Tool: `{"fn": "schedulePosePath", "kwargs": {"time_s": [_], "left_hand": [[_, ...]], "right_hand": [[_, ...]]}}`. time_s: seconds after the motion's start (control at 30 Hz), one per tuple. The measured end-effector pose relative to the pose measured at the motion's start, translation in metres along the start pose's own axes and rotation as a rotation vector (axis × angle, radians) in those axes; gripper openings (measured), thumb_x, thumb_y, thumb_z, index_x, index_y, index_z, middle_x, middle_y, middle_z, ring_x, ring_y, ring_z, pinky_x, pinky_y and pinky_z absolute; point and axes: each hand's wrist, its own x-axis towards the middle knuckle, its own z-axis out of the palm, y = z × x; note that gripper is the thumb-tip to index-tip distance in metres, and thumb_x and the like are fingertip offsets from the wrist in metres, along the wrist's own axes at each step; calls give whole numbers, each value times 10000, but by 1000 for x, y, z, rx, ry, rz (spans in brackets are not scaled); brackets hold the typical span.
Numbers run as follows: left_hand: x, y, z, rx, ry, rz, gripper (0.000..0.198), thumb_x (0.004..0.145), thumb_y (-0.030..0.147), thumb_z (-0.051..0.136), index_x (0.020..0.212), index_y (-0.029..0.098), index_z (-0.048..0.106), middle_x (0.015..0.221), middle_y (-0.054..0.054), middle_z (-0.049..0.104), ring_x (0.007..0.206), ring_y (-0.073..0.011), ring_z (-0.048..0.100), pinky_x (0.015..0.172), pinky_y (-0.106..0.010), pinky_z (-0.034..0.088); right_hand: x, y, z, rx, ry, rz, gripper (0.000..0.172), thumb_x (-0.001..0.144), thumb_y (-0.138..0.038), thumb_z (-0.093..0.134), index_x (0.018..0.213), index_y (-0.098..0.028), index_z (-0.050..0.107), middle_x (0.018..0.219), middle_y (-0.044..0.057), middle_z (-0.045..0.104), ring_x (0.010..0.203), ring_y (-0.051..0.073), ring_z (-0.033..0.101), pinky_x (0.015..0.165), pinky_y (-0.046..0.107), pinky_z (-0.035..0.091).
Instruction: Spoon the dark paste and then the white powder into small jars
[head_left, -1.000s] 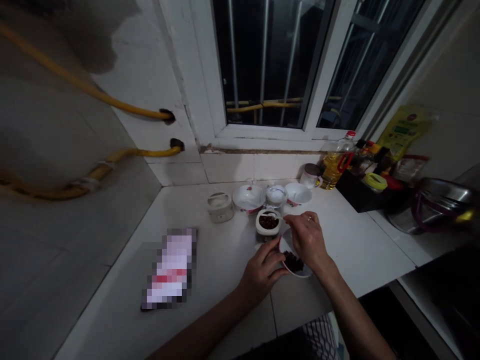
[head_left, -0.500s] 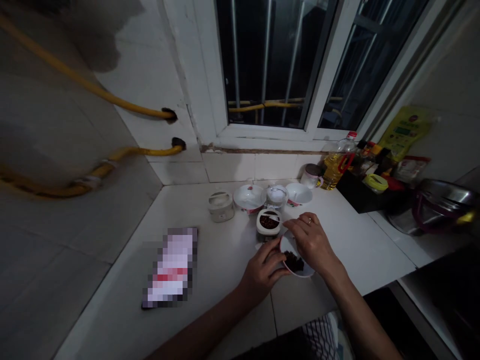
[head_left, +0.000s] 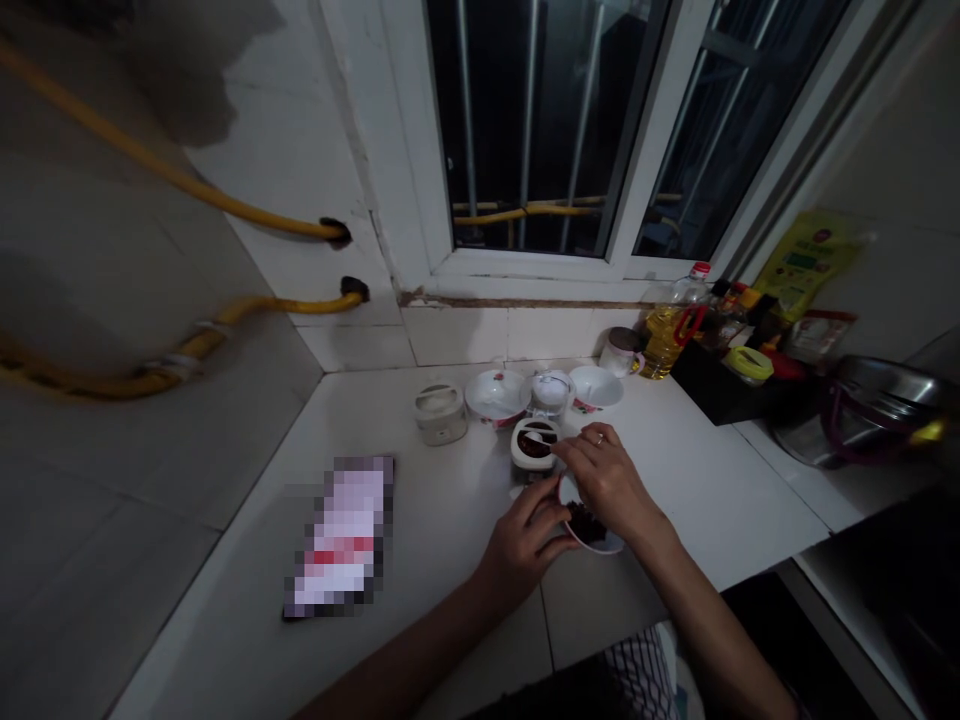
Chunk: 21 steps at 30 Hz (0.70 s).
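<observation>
My left hand (head_left: 523, 540) is closed on the rim of a small white bowl (head_left: 609, 546), which is tilted and holds a dark, crumbly heap (head_left: 585, 522). Above the bowl, my right hand (head_left: 604, 478) pinches the handle of a small white spoon (head_left: 537, 437). The spoon's head is at the mouth of a square, white-rimmed jar (head_left: 534, 463) with dark brown contents. Part of the bowl is covered by my right hand and wrist.
Behind the jar stand a clear lidded container (head_left: 440, 414), a white dish (head_left: 498, 398), a glass jar of white grains (head_left: 551, 391) and a white bowl (head_left: 597, 388). An oil bottle (head_left: 664, 335) and a steel pot (head_left: 862, 410) are at right. A pixelated flat object (head_left: 341, 535) lies left.
My right hand has shifted slightly left, and the spoon's head has moved left over the jar's mouth. My left hand still holds the bowl in nearly the same place.
</observation>
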Motion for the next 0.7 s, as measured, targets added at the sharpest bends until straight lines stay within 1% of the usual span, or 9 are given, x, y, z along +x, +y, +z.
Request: {"fn": "schedulePosePath", "kwargs": {"time_s": [0.1,0.2,0.33,0.37,0.43,0.53,0.63,0.7], "left_hand": [[1,1,0,-24,-4,0,224,902,380,564,976,171,599,1225,-150,562,1085,-241,617,884,-374,564],[2,2,-1,-51,-3,-1,208,908,359,558,976,166,593,1236,-161,553,1090,-239,615,893,-371,562],[1,2,-2,-26,-17,-1,198,901,356,568,976,174,588,1249,-163,545,1106,-247,607,891,-380,564],[1,2,-3,-23,-20,5,196,903,350,567,978,170,588,1253,-169,542,1108,-248,606,887,-379,566],[1,2,-3,-15,-18,37,199,906,337,565,990,158,590,1254,-183,541,1119,-257,599,881,-381,569],[1,2,-3,17,-9,93,202,905,325,568,995,146,594,1248,-197,545,1135,-271,587,883,-401,567],[1,3,-2,59,-4,142,190,908,312,563,991,144,595,1264,-203,532,1158,-279,568,892,-412,561],[1,3,-2,76,-2,182,186,907,296,568,999,137,594,1276,-208,519,1172,-284,554,900,-416,556]], "right_hand": [[-2,1,-1,5,18,41,320,852,14,392,1037,-128,611,853,88,700,762,210,540,802,386,416],[-8,-1,-12,37,83,101,311,866,-6,390,1035,-146,610,821,78,693,736,203,555,803,395,434],[-29,-8,-34,151,232,283,256,889,-64,445,1031,-200,610,787,47,682,732,194,600,765,384,460],[-37,-10,-38,175,241,342,241,892,-74,464,1035,-206,605,787,41,678,723,189,604,747,375,463],[-53,-13,-43,206,226,396,226,892,-69,479,1030,-208,593,761,30,663,690,178,598,718,360,465],[-74,-14,-40,153,141,386,233,885,-37,473,1024,-191,579,758,32,663,681,173,592,702,348,458],[-84,-16,-31,107,55,360,236,886,-24,450,1010,-179,578,773,42,673,695,179,582,712,355,450],[-86,-18,-28,140,4,340,230,894,-30,442,1006,-178,578,771,41,673,701,180,576,728,361,447]]}}
